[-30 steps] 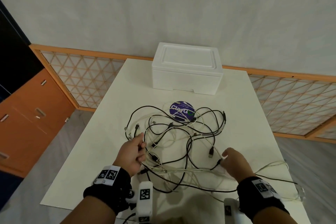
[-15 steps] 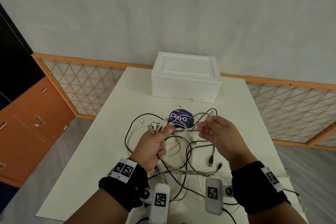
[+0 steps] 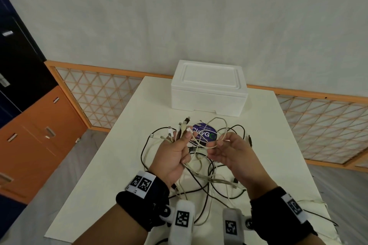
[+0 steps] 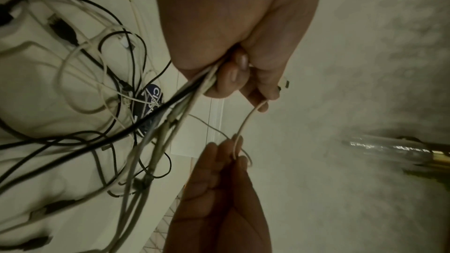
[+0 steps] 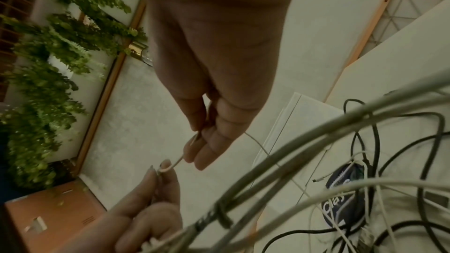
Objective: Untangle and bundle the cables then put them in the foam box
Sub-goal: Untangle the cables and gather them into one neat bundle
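Blue disc [image 3: 203, 133], orange cabinet [image 3: 29, 141], perhaps ivy [image 5: 48, 68].

Both hands risen off the table, left hand [image 3: 172, 156] now gripping gathered cable ends [image 3: 180, 129] (plugs upward), right hand [image 3: 232, 155] pinching a white cable [image 3: 223, 125]

A pale grey wall [image 3: 179, 16] with a faintly mottled texture fills the upper part of the head view. Along its base runs a low screen [image 3: 103, 95] framed in orange wood, with a lattice of triangles over translucent panels; it continues on the right side [image 3: 322, 125]. The white rectangular surface [image 3: 111, 161] stands in front of it on a grey floor [image 3: 29, 211]. At the left is an orange cabinet [image 3: 35, 141] with small metal handles, and above it a dark panel [image 3: 18, 55]. The right wrist view shows green trailing foliage [image 5: 48, 64] against a wall. Light is soft and even.
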The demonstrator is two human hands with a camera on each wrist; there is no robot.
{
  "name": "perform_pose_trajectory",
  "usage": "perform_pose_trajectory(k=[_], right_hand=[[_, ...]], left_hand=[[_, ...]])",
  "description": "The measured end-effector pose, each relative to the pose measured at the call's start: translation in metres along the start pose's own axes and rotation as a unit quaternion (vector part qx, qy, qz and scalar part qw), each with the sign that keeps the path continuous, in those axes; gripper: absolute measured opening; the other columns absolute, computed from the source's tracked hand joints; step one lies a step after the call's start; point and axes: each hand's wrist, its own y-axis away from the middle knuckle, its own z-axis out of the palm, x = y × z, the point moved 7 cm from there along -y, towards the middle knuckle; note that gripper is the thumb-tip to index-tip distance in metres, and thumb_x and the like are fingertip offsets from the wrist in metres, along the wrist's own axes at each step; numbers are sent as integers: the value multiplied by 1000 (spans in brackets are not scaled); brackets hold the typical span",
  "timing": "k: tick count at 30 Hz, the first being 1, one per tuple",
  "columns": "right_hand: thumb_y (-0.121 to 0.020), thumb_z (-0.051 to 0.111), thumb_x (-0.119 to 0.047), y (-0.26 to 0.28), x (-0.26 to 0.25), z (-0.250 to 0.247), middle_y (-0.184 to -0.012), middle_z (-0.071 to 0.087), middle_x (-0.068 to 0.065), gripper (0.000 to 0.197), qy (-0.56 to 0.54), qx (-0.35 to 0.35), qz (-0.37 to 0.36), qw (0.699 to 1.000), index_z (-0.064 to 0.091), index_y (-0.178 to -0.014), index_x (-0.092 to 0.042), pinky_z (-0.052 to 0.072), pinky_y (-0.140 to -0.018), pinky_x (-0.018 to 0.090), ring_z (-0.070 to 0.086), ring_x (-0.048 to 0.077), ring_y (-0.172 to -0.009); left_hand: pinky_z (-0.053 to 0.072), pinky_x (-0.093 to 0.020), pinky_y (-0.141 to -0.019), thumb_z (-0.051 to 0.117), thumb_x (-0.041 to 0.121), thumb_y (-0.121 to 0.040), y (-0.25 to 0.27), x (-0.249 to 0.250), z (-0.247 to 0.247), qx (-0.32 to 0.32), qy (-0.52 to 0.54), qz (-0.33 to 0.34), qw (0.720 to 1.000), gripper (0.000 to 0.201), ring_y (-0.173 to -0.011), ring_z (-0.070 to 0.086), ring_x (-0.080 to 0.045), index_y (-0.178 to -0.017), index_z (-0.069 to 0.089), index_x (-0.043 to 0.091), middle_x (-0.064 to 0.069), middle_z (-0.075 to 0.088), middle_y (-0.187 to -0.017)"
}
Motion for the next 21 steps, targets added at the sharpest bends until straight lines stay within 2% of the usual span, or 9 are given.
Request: perform_pose_trajectory(k=[2, 4, 7, 9, 11, 14, 16, 18, 21], right_hand=[[-92, 54, -1, -1, 4, -1, -86, 71, 13, 9, 46, 29, 16, 998, 52, -96, -9, 57, -67, 33, 66, 24, -74], [-86, 66, -8, -4, 5, -13, -96, 68, 8, 43, 157, 103, 10, 982, 43, -123, -12, 57, -67, 33, 65, 21, -78], [-79, 74, -34, -1, -18, -14, -123, 46, -6, 83, 406, 162, -124, 891, 25, -145, -23, 45, -90, 27, 54, 12, -104], [-82, 61, -50, 4, -31, 9, -126, 51, -7, 60, 539, 87, -246, 801, 46, -135, -26, 31, -101, 27, 48, 11, -116], [-88, 53, -48, 7, -28, 32, -112, 64, -13, 33, 598, -6, -241, 764, 63, -113, -29, 23, -108, 30, 56, 6, -106], [-95, 51, -26, 11, -12, 53, -78, 62, -14, 14, 605, -114, -193, 764, 64, -92, -23, 37, -91, 26, 57, 7, -76], [-96, 48, -20, 14, -11, 56, -71, 62, -10, 16, 531, -128, -162, 822, 61, -88, -21, 45, -67, 22, 55, 4, -64], [-98, 47, -20, 16, -11, 58, -72, 67, -4, 15, 439, -149, -116, 878, 61, -91, -21, 47, -60, 18, 59, 4, -60], [-96, 50, -18, 17, -12, 66, -64, 62, -8, 16, 452, -165, -121, 868, 54, -87, -31, 44, -57, 16, 55, -1, -54]], left_hand=[[19, -16, -37, 67, 21, -77, 1, 4, 4, -2, -11, 16, 1000, 15, -39, 21, -5, -90, 70, 15, 0, 72, -85], [21, -16, -36, 64, 19, -83, 1, 5, 4, 4, -17, 28, 999, 12, -38, 22, -4, -92, 67, 13, -1, 71, -83], [21, -16, -35, 66, 23, -79, 2, 11, 4, 5, -15, 45, 999, 15, -37, 22, -4, -90, 68, 13, -1, 70, -81], [20, -16, -36, 66, 25, -77, 4, 14, 6, -2, -21, 54, 998, 11, -37, 21, -4, -82, 71, 17, -3, 67, -79], [20, -16, -36, 65, 23, -80, 5, 15, 9, -9, -32, 57, 998, 10, -36, 21, -4, -79, 74, 19, -7, 59, -76], [23, -15, -34, 59, 13, -90, 6, 15, 10, -3, -37, 62, 997, 14, -35, 25, -2, -93, 71, 17, -7, 63, -76], [24, -15, -34, 59, 12, -90, 6, 17, 8, 7, -37, 71, 997, 14, -35, 27, -3, -96, 71, 16, -7, 67, -77], [26, -16, -35, 61, 16, -88, 7, 19, 6, 11, -44, 83, 996, 12, -36, 28, -4, -91, 73, 13, -5, 65, -71], [32, -16, -37, 66, 22, -82, 10, 19, 7, 3, -47, 85, 995, 24, -36, 40, -7, -96, 67, 3, 3, 59, -54]])
